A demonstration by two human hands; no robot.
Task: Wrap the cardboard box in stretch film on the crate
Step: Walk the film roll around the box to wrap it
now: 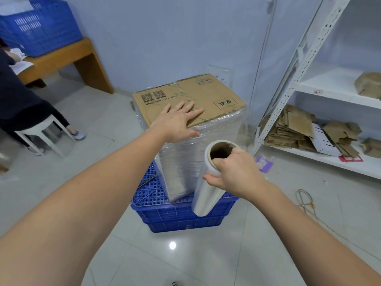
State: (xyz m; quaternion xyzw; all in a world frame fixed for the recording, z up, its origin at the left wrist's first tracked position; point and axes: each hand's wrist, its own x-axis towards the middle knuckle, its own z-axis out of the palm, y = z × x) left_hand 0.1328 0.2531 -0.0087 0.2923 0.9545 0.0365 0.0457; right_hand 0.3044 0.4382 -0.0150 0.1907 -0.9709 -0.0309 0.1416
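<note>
I judge wrapping underway: my left hand (177, 120) presses flat on the brown cardboard box (191, 100) atop the blue plastic crate (181, 215), right hand (237, 172) clenching the clear stretch-film roll (206, 190) at five o'clock, needing another taut pass.

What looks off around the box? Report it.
The cardboard box sits toward one corner of the blue crate, not centred. A purple scrap and a loose cord lie on the floor.
</note>
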